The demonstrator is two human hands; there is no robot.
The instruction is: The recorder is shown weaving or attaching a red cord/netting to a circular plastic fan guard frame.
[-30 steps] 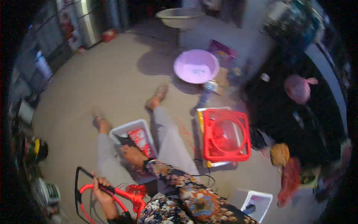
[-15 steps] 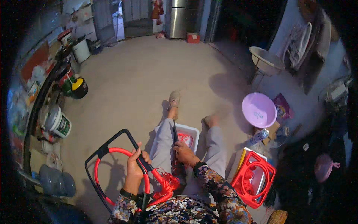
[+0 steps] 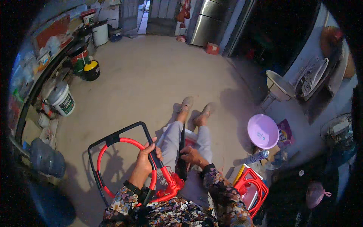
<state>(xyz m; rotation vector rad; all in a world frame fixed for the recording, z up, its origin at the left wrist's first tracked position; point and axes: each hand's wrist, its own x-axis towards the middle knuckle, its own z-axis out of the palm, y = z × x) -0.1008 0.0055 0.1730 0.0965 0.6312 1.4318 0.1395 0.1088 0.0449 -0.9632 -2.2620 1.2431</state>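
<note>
The left hand (image 3: pixel 145 160) is closed around a black frame (image 3: pixel 113 139) with a red ring (image 3: pixel 124 142) inside, held over the left knee above the floor (image 3: pixel 143 79). The right hand (image 3: pixel 191 155) grips a dark tool (image 3: pixel 182 151) upright between the legs, near a bunch of red cord (image 3: pixel 174 183).

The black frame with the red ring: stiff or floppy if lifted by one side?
Probably stiff: the black frame keeps its squared shape while the left hand grips only one side. Likely light, as one hand holds it. The red cord bunched near its corner looks floppy.
</note>
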